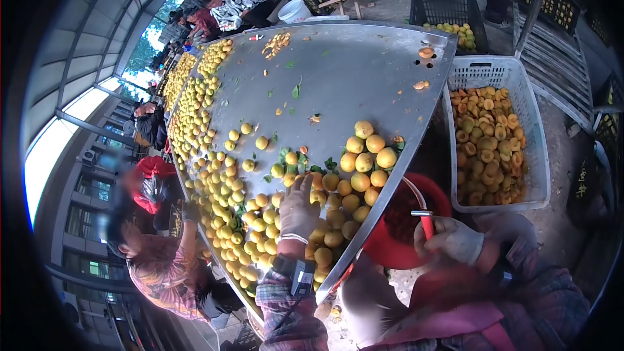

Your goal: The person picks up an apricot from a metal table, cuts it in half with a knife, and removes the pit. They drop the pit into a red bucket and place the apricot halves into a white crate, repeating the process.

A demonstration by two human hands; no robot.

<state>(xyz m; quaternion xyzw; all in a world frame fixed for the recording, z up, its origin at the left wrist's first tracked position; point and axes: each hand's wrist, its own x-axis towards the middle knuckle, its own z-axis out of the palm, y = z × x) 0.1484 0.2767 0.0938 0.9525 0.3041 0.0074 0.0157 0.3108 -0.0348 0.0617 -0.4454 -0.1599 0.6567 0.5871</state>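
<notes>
My left hand (299, 208), in a light glove, lies on a heap of yellow-orange apricots (338, 205) on a steel sorting table (351, 71). Its fingers curl over one fruit. My right hand (455, 239), also gloved, grips a small tool with a red handle and metal tip (424, 220). It hovers over a red bucket (406, 234) below the table's edge.
A white crate (484, 71) of halved apricots (486, 146) stands to the right of the table. Black crates (448, 10) with fruit sit behind it. Other people work along the table's left side (162, 253) and far end (227, 6). Leaves and fruit pieces (276, 44) are scattered on the steel.
</notes>
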